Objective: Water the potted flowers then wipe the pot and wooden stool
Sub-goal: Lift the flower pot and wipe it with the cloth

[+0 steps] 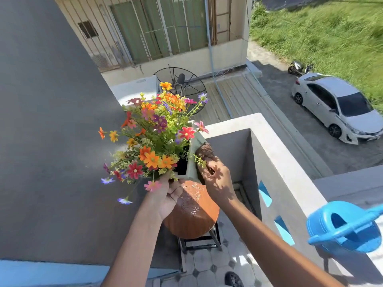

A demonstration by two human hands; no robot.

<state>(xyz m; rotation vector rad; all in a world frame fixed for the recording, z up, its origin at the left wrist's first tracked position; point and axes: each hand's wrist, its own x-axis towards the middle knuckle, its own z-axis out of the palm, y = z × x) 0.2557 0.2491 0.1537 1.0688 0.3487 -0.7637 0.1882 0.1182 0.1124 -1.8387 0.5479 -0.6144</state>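
The potted flowers (153, 137) stand on a round wooden stool (193, 214) in the corner of a balcony, a bright mix of orange, red, pink and purple blooms spilling out of a pale green square pot (193, 154). The left hand (167, 195) takes hold of the pot's near corner, fingers curled round the rim with flowers hanging over the knuckles. Just to the right of it, the right hand (217, 181) presses a brown cloth (207, 152) against the outer face of the pot's right rim, fingers curled over the cloth (leaf shadows fall across the back of the hand). Below both hands the stool's orange-brown seat is wet, with droplets and a glistening patch showing between the wrists; its dark frame legs stand on the tiled balcony floor (207, 264). To the right of the right hand runs the grey parapet wall (275, 154), pierced with blue openings, and further right along its top sits a blue watering can (344, 226), well apart from the pot. Beyond the flowers lies a satellite dish (182, 83) on a lower roof, and far right a white car (335, 104) is parked beside grass.
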